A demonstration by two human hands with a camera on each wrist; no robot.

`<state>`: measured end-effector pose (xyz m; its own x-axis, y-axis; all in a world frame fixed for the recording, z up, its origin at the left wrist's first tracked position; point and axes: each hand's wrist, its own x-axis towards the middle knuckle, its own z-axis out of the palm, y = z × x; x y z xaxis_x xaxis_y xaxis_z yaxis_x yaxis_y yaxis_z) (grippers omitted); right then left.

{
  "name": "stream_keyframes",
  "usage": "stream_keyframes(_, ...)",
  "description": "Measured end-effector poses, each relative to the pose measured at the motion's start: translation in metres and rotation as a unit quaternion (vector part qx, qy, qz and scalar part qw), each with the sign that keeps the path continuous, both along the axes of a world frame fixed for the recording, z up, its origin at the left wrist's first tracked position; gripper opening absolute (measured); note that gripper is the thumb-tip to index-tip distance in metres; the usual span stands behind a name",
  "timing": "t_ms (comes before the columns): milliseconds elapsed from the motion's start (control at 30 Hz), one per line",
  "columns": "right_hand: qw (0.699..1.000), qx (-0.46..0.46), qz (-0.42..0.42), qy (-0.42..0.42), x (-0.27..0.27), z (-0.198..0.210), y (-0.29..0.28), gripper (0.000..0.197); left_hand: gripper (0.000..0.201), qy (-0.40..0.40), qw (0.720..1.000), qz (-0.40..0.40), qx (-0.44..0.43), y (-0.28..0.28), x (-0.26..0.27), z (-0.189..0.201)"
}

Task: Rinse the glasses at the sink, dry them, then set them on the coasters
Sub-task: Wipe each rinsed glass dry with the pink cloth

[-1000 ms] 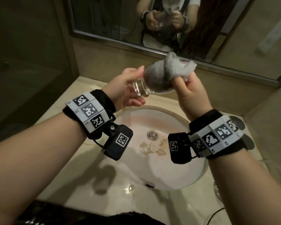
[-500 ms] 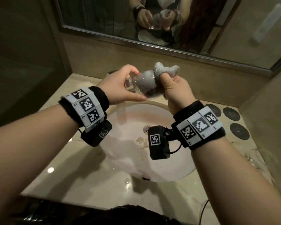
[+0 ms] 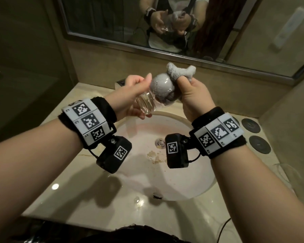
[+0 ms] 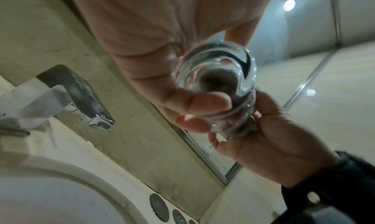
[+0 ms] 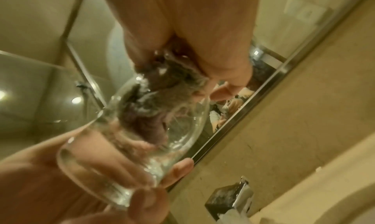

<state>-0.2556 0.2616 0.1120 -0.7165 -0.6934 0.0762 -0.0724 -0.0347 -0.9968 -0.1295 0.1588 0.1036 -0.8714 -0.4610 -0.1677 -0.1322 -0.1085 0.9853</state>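
A clear glass point(image 3: 147, 102) is held tilted above the sink point(image 3: 191, 186), base towards me. My left hand point(image 3: 139, 92) grips its thick base, thumb on top and fingers beneath. A grey cloth point(image 3: 180, 71) is stuffed into the bowl, and my right hand point(image 3: 187, 88) pinches the bunch that sticks out of the mouth. The left wrist view looks at the glass base point(image 4: 215, 83) with the cloth point(image 4: 243, 129) behind it. The right wrist view shows the glass point(image 5: 178, 140) from the side, with the cloth point(image 5: 158, 95) inside. Two dark round coasters point(image 3: 251, 125) point(image 3: 260, 144) lie on the counter to the right.
The faucet point(image 3: 119, 83) stands behind the basin, just left of my left hand. Crumbly residue point(image 3: 156, 156) lies near the drain point(image 3: 160, 142). A mirror point(image 3: 112, 20) covers the back wall. A faint second glass point(image 3: 286, 172) stands at the counter's right edge.
Both hands kept their hold. The cloth went deeper into the glass and bunched up at its mouth, and the glass base tipped towards me. The coasters came into view.
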Motion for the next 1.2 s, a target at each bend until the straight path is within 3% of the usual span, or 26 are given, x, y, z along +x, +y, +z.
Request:
stream_keyframes(100,1.000,0.012,-0.016,-0.011,-0.004,-0.004,-0.006,0.015,0.082,-0.024,0.994,-0.002,-0.106,-0.002,-0.001,0.001)
stream_keyframes(167,1.000,0.017,-0.014,0.006,-0.001,-0.003,-0.009,0.022,0.096,-0.046,0.975,-0.008,-0.216,-0.006,0.000,0.000)
stream_keyframes(267,0.996,0.031,0.002,0.081,0.004,0.001,-0.010,0.024,0.095,-0.057,0.956,0.000,-0.286,-0.008,-0.002,0.001)
stream_keyframes(300,0.994,0.026,0.015,0.103,0.006,0.003,-0.009,0.023,0.092,-0.051,0.966,0.000,-0.255,-0.008,-0.002,0.001)
stream_keyframes(400,0.992,-0.017,0.065,0.103,0.007,0.009,-0.001,0.023,0.091,-0.002,0.997,-0.056,-0.052,-0.007,0.005,0.001)
stream_keyframes(633,0.976,-0.133,0.153,0.076,0.004,0.014,0.020,0.032,0.089,0.119,0.971,-0.118,0.168,-0.011,0.017,-0.006)
stream_keyframes(800,0.964,-0.132,0.178,0.148,0.006,0.017,0.022,0.022,0.065,0.135,0.959,-0.133,0.213,-0.016,0.023,-0.008)
stream_keyframes(900,0.971,-0.101,0.118,0.182,0.008,0.009,0.021,0.025,0.066,0.135,0.954,-0.142,0.227,-0.015,0.028,-0.008)
stream_keyframes(933,0.979,-0.100,0.081,0.161,0.009,0.008,0.019,0.027,0.068,0.137,0.952,-0.144,0.234,-0.014,0.029,-0.008)
stream_keyframes(1000,0.992,-0.120,-0.018,0.040,0.009,0.011,0.015,0.033,0.074,0.141,0.946,-0.151,0.249,-0.014,0.032,-0.007)
stream_keyframes(1100,0.975,-0.137,-0.123,-0.123,0.006,0.020,0.012,0.044,0.075,0.146,0.944,-0.188,0.229,-0.016,0.039,-0.002)
stream_keyframes(1200,0.986,-0.112,-0.071,-0.098,0.018,0.023,0.015,0.036,0.078,0.131,0.952,-0.196,0.195,-0.015,0.042,0.003)
